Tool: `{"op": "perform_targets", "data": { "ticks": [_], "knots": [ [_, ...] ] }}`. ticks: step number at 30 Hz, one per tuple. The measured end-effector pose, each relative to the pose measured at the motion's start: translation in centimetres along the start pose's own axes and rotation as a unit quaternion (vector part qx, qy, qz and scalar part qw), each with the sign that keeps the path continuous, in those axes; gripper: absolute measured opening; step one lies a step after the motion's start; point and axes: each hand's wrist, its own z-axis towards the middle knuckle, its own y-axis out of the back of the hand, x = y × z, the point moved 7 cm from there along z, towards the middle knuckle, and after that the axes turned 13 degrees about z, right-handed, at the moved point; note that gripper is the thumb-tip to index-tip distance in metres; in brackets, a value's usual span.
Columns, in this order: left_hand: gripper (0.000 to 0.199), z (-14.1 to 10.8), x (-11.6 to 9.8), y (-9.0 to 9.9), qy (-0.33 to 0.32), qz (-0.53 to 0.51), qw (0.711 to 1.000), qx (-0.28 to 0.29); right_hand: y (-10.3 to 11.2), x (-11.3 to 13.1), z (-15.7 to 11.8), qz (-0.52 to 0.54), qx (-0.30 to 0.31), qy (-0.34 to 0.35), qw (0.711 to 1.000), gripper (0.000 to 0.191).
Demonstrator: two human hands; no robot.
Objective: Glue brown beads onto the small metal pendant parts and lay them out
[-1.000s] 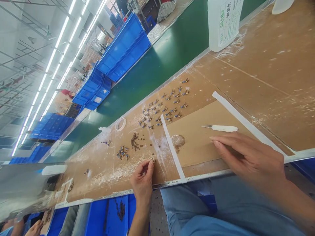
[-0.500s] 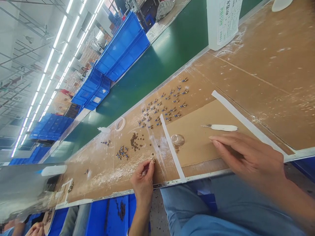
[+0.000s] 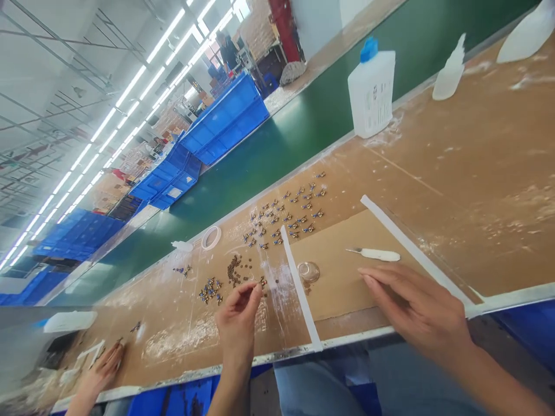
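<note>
My left hand [image 3: 237,315] is closed in a pinch around a small gold-and-blue figure [image 3: 262,282], mostly hidden at its fingertips. Close behind lies a pile of small dark brown discs [image 3: 235,270], with a cluster of blue-and-gold figures [image 3: 210,290] to its left. My right hand [image 3: 418,306] has thumb and forefinger pressed together over the cardboard sheet [image 3: 338,294]; whatever is between them is too small to make out. Just beyond it rests a white-handled pointed tool [image 3: 379,255]. A small clear dish [image 3: 309,271] stands on the sheet's left part.
More figures lie spread out [image 3: 295,217] at the back. A tape roll [image 3: 211,237], a white bottle with blue cap [image 3: 372,95] and a small squeeze bottle [image 3: 450,72] stand along the far edge. At left, another person's hand [image 3: 104,367] rests on the table.
The camera view has shifted. My left hand has moved inward from the table's near edge, toward the discs, still pinching the figure. The other person's hand has come onto the table.
</note>
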Motion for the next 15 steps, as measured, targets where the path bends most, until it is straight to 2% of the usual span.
{"op": "perform_targets", "data": {
  "ticks": [3,5,8,11,15],
  "knots": [
    [0.024,3.4,-2.4,-2.8,-0.021,-0.040,0.996,0.077,0.0,0.0,0.1,0.013,-0.004,0.000,1.000,0.020],
    [0.024,5.5,-3.7,-4.7,-0.050,-0.007,0.991,0.121,0.0,0.1,0.2,0.008,-0.011,0.004,1.000,0.017],
    [0.022,7.6,-4.7,-7.0,-0.092,0.049,0.984,0.146,-0.1,0.1,0.2,0.004,-0.012,0.011,1.000,0.016],
    [0.018,8.3,-5.1,-8.7,-0.116,0.068,0.978,0.161,-0.2,0.1,0.2,0.004,-0.011,0.016,1.000,0.017],
    [0.012,7.8,-5.9,-10.7,-0.149,0.089,0.966,0.194,-0.4,-0.1,0.1,-0.010,-0.003,0.020,1.000,0.016]
  ]
}}
